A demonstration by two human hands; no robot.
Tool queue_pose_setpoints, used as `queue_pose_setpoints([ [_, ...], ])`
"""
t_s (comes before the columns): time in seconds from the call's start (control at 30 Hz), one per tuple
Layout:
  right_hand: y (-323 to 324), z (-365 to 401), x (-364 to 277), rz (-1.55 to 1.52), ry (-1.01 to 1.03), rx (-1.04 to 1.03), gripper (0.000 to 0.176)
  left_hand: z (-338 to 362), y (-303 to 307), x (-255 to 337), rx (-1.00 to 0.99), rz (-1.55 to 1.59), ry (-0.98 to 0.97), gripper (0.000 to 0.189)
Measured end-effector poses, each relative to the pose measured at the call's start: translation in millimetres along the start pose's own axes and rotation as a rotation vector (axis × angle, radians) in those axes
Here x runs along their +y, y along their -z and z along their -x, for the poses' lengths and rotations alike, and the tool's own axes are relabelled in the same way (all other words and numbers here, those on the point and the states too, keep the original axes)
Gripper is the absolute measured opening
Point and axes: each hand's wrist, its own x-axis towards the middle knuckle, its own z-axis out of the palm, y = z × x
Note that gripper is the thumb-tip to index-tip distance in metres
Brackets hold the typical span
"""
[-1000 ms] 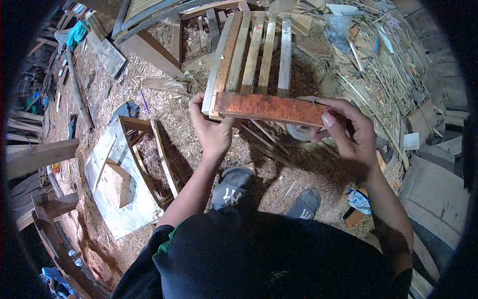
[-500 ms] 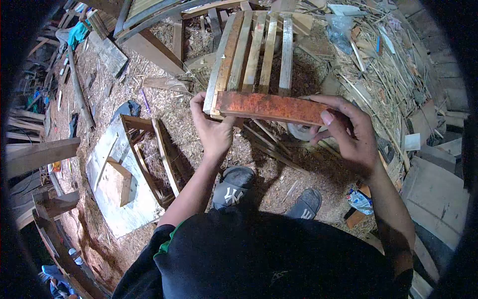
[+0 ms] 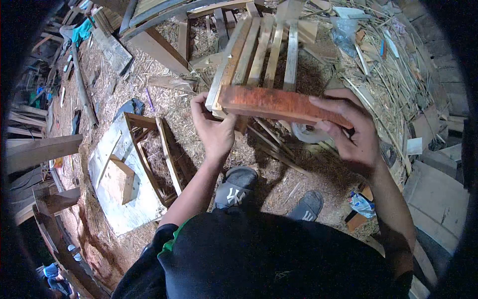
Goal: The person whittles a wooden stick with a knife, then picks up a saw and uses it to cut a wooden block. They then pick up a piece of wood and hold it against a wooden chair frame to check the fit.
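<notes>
A reddish-brown wooden board (image 3: 279,103) lies crosswise at the near ends of several long pale wooden slats (image 3: 253,52). My left hand (image 3: 214,132) is closed around the left corner, where the outer slat's end meets the board, its thumb just below the board's left end. At the other end, my right hand (image 3: 351,130) grips the board between thumb and fingers, with a finger stretched along its reddish face. Beneath the board, a roll of clear tape or plastic (image 3: 307,133) partly shows, near thin wood strips (image 3: 271,137) on the ground.
To the left stands a small wooden frame with a whitish panel (image 3: 119,184). Sawdust and shavings cover the ground around my sandals (image 3: 235,189). Scrap sticks (image 3: 393,74) pile up at the right, with a plastic packet (image 3: 361,204) nearer me. A person (image 3: 57,279) is at lower left.
My right hand has shifted its hold, with a finger now along the board's face. The board's right end has swung slightly right and down. My left hand keeps its place at the corner.
</notes>
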Motion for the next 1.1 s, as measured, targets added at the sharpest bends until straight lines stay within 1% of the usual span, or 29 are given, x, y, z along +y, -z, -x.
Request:
queue_pose_setpoints([
  [0.03, 1, -2, -1, -0.005, -0.012, 0.007, 0.038, 0, 0, -1, 0.000, -0.001, 0.000, 0.056],
  [0.1, 2, -3, -3, 0.009, -0.015, 0.017, 0.037, 0, -2, -2, 0.027, 0.100, -0.020, 0.054],
  [0.23, 5, -3, -6, 0.043, -0.010, 0.041, 0.036, 0, -1, 7, 0.044, 0.063, -0.031, 0.053],
  [0.3, 7, -2, -6, 0.033, -0.010, 0.050, 0.036, 0, 1, 19, 0.044, 0.071, 0.006, 0.053],
  [0.47, 14, -1, -15, 0.012, -0.032, 0.056, 0.036, -4, 8, 37, 0.015, 0.074, -0.022, 0.048],
  [0.53, 14, -1, -19, -0.066, -0.076, 0.088, 0.035, -6, 12, 52, -0.011, 0.035, -0.038, 0.046],
  [0.57, 15, -1, -19, -0.069, -0.072, 0.093, 0.035, -6, 15, 55, -0.008, 0.041, -0.003, 0.045],
  [0.67, 19, -1, -21, -0.097, -0.020, 0.117, 0.033, -11, 23, 74, -0.035, -0.030, -0.013, 0.044],
  [0.7, 22, -1, -25, -0.120, -0.054, 0.106, 0.031, -11, 24, 84, -0.029, -0.050, 0.011, 0.042],
  [0.73, 24, -2, -26, -0.144, -0.087, 0.094, 0.034, -14, 24, 93, -0.029, -0.057, 0.004, 0.042],
  [0.77, 25, -3, -27, -0.151, -0.082, 0.099, 0.034, -17, 23, 102, -0.040, -0.071, 0.030, 0.041],
  [0.83, 27, -5, -25, -0.305, -0.146, 0.129, 0.035, -21, 22, 117, -0.062, -0.081, 0.043, 0.039],
  [0.87, 28, -7, -21, -0.312, -0.137, 0.132, 0.035, -25, 21, 124, -0.058, -0.089, 0.036, 0.039],
  [0.93, 31, -9, -12, -0.281, -0.063, 0.143, 0.030, -32, 21, 133, -0.135, -0.138, 0.069, 0.038],
  [0.97, 29, -9, -9, -0.288, -0.059, 0.148, 0.030, -34, 21, 133, -0.156, -0.152, 0.075, 0.038],
  [1.0, 24, -9, -6, -0.380, -0.103, 0.175, 0.030, -36, 19, 137, -0.155, -0.158, 0.072, 0.038],
  [1.03, 22, -8, -3, -0.472, -0.148, 0.200, 0.031, -38, 17, 142, -0.168, -0.186, 0.126, 0.038],
  [1.07, 21, -8, 1, -0.478, -0.147, 0.201, 0.031, -39, 15, 144, -0.182, -0.214, 0.182, 0.038],
  [1.1, 21, -9, 6, -0.502, -0.156, 0.175, 0.034, -41, 14, 141, -0.196, -0.192, 0.191, 0.038],
])
